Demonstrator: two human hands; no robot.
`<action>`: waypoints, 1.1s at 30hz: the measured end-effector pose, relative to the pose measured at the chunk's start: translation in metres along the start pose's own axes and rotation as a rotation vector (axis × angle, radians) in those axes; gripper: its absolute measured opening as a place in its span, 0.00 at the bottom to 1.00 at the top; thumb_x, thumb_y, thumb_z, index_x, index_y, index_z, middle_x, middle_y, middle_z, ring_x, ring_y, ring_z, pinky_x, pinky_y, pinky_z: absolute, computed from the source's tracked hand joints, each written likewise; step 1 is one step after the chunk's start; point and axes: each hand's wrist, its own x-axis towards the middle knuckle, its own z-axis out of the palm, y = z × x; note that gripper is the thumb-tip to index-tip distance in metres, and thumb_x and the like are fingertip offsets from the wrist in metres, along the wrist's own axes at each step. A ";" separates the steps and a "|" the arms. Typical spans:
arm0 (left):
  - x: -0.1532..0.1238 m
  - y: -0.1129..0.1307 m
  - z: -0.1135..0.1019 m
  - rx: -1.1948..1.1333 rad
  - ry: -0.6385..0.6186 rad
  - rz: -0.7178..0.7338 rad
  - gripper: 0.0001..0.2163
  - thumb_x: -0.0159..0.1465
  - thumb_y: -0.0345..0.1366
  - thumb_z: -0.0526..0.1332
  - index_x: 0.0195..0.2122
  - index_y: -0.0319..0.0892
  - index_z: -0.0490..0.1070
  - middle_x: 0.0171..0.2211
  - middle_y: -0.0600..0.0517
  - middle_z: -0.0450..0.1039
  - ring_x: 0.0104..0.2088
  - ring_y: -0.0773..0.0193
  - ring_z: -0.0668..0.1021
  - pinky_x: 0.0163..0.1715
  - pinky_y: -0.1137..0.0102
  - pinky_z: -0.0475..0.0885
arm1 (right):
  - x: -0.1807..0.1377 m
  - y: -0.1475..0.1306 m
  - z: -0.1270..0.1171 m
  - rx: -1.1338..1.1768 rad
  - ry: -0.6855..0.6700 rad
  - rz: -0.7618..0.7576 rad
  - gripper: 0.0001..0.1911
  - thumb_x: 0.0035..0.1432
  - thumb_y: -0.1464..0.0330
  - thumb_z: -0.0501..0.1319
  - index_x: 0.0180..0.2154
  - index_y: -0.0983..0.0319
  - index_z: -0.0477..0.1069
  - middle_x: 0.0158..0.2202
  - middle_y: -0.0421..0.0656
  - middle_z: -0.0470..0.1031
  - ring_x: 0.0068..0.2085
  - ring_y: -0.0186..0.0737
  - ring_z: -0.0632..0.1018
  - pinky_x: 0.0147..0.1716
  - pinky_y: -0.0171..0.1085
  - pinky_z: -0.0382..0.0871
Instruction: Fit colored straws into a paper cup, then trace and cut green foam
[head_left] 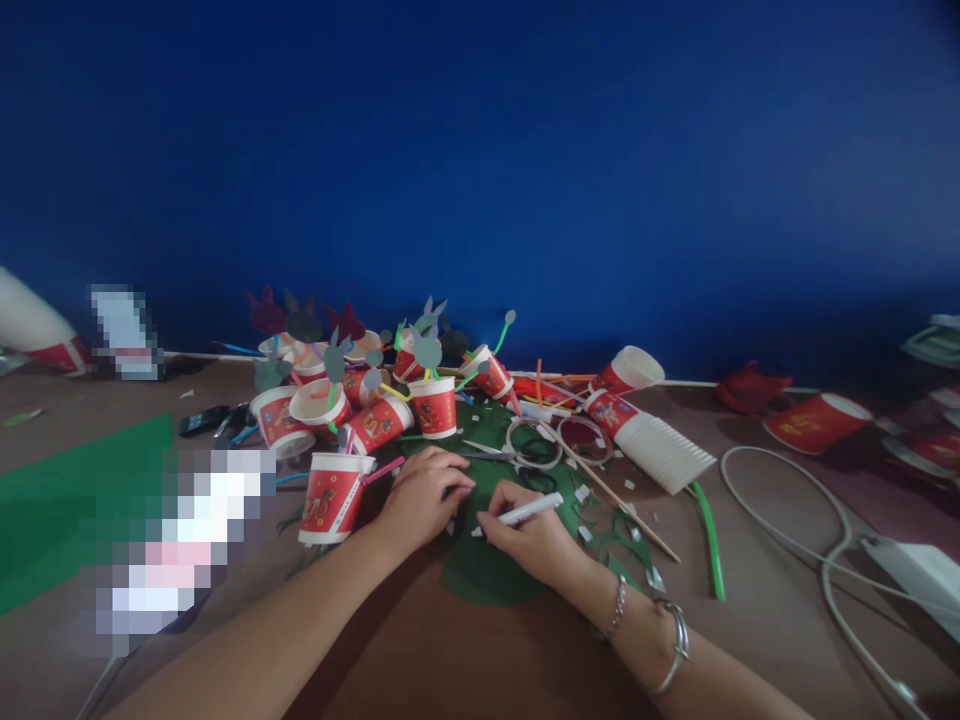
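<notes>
My right hand (pixel 544 540) grips a white marker pen (pixel 531 510), its tip pointing down and left at dark green paper (pixel 480 580). Flat on that paper, beside the pen tip, rests my left hand (pixel 424 495) with its fingers stretched out. A red paper cup (pixel 337 495) with a pink strip stands just left of my left wrist. Beyond my hands lie black-handled scissors (pixel 525 455) and a roll of tape (pixel 534 443). A wooden stick (pixel 607 490) slants to the right of them. Any mark under the pen tip is too small to make out.
Several decorated cups (pixel 433 405) with paper shapes crowd the back. A stack of white cups (pixel 664 450) lies on its side at right, near a green strip (pixel 709 540). A white cable (pixel 825 530) loops farther right. Green sheet (pixel 97 500) lies at left; paper scraps are scattered.
</notes>
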 end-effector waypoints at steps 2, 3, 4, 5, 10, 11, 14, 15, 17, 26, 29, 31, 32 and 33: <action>0.000 0.000 0.000 -0.001 -0.001 0.001 0.05 0.58 0.32 0.61 0.33 0.47 0.77 0.42 0.53 0.76 0.45 0.60 0.72 0.45 0.63 0.66 | 0.000 0.000 0.000 0.006 -0.007 -0.002 0.10 0.48 0.69 0.60 0.19 0.60 0.62 0.16 0.34 0.61 0.20 0.30 0.60 0.18 0.31 0.50; 0.000 0.000 0.000 -0.001 -0.001 0.001 0.05 0.58 0.32 0.62 0.33 0.47 0.77 0.42 0.53 0.76 0.45 0.60 0.72 0.45 0.63 0.66 | 0.000 0.000 0.000 0.005 -0.012 -0.004 0.10 0.48 0.69 0.60 0.19 0.60 0.62 0.16 0.34 0.61 0.20 0.30 0.60 0.18 0.31 0.50; 0.000 0.000 0.000 -0.002 -0.002 0.001 0.05 0.58 0.31 0.62 0.33 0.47 0.77 0.42 0.53 0.76 0.45 0.60 0.72 0.45 0.64 0.66 | 0.000 0.001 0.000 0.000 -0.013 -0.006 0.10 0.48 0.69 0.60 0.20 0.60 0.62 0.16 0.34 0.61 0.20 0.30 0.60 0.18 0.31 0.50; 0.000 0.000 0.000 -0.003 -0.001 -0.001 0.05 0.58 0.31 0.62 0.33 0.47 0.77 0.42 0.53 0.76 0.45 0.60 0.72 0.44 0.64 0.66 | 0.001 0.001 0.000 -0.010 -0.012 -0.009 0.10 0.49 0.69 0.60 0.20 0.60 0.62 0.16 0.34 0.61 0.20 0.30 0.60 0.18 0.31 0.50; -0.001 -0.001 0.001 -0.013 0.007 0.000 0.06 0.58 0.31 0.61 0.33 0.47 0.77 0.42 0.53 0.76 0.45 0.59 0.72 0.45 0.63 0.66 | 0.001 0.002 0.000 -0.044 -0.005 -0.011 0.10 0.50 0.68 0.59 0.20 0.60 0.61 0.17 0.34 0.62 0.21 0.30 0.61 0.19 0.31 0.51; -0.001 -0.001 0.001 -0.015 0.008 0.002 0.06 0.58 0.31 0.62 0.33 0.47 0.77 0.42 0.53 0.76 0.45 0.59 0.72 0.44 0.63 0.66 | 0.001 0.002 0.000 -0.044 -0.008 -0.004 0.10 0.50 0.68 0.59 0.20 0.60 0.61 0.17 0.34 0.62 0.21 0.30 0.61 0.19 0.31 0.51; 0.000 -0.002 0.002 -0.015 0.009 0.007 0.05 0.58 0.31 0.62 0.32 0.47 0.77 0.42 0.53 0.76 0.44 0.59 0.72 0.44 0.63 0.67 | 0.001 0.002 0.000 -0.038 -0.010 0.013 0.10 0.50 0.68 0.59 0.21 0.61 0.61 0.17 0.34 0.61 0.20 0.30 0.60 0.19 0.31 0.51; 0.001 -0.002 0.002 -0.015 0.009 0.007 0.05 0.58 0.31 0.62 0.32 0.47 0.77 0.41 0.53 0.76 0.44 0.59 0.72 0.44 0.63 0.67 | 0.001 0.003 0.001 -0.037 -0.008 0.014 0.10 0.50 0.67 0.59 0.21 0.61 0.61 0.17 0.34 0.61 0.20 0.30 0.60 0.19 0.30 0.51; 0.001 -0.003 0.002 -0.018 0.012 0.009 0.05 0.58 0.31 0.62 0.32 0.48 0.77 0.41 0.53 0.76 0.44 0.59 0.73 0.43 0.62 0.67 | 0.001 0.003 0.001 -0.043 0.000 0.003 0.10 0.51 0.67 0.59 0.21 0.61 0.61 0.17 0.34 0.61 0.21 0.30 0.61 0.19 0.30 0.52; 0.001 -0.003 0.003 -0.033 0.017 0.017 0.06 0.58 0.31 0.62 0.32 0.48 0.77 0.41 0.54 0.76 0.44 0.59 0.72 0.44 0.62 0.67 | 0.002 0.005 0.002 -0.097 0.051 -0.027 0.10 0.51 0.67 0.58 0.21 0.60 0.59 0.17 0.34 0.60 0.21 0.31 0.61 0.19 0.30 0.52; 0.001 -0.003 0.003 -0.026 0.014 0.020 0.06 0.58 0.31 0.61 0.32 0.48 0.77 0.41 0.53 0.77 0.44 0.59 0.72 0.43 0.62 0.67 | 0.001 0.006 0.002 -0.108 0.063 -0.030 0.10 0.51 0.67 0.58 0.21 0.60 0.59 0.17 0.34 0.59 0.21 0.30 0.60 0.19 0.30 0.52; 0.001 -0.003 0.003 -0.023 0.013 0.018 0.06 0.58 0.31 0.61 0.32 0.48 0.77 0.41 0.53 0.77 0.44 0.59 0.72 0.43 0.62 0.67 | 0.001 0.007 0.002 -0.122 0.079 -0.036 0.10 0.51 0.67 0.58 0.21 0.60 0.59 0.17 0.34 0.59 0.20 0.30 0.60 0.19 0.30 0.51; 0.001 -0.003 0.003 -0.023 0.013 0.016 0.06 0.58 0.31 0.61 0.32 0.48 0.77 0.41 0.54 0.76 0.44 0.59 0.72 0.43 0.62 0.67 | 0.002 0.007 0.002 -0.127 0.088 -0.037 0.11 0.51 0.68 0.58 0.21 0.60 0.59 0.17 0.33 0.58 0.20 0.30 0.60 0.19 0.30 0.51; 0.001 -0.003 0.003 -0.023 0.013 0.015 0.06 0.58 0.31 0.61 0.32 0.48 0.77 0.41 0.54 0.76 0.44 0.59 0.72 0.43 0.62 0.67 | 0.002 0.007 0.002 -0.131 0.096 -0.038 0.11 0.50 0.68 0.58 0.20 0.60 0.59 0.17 0.33 0.58 0.20 0.30 0.59 0.19 0.30 0.51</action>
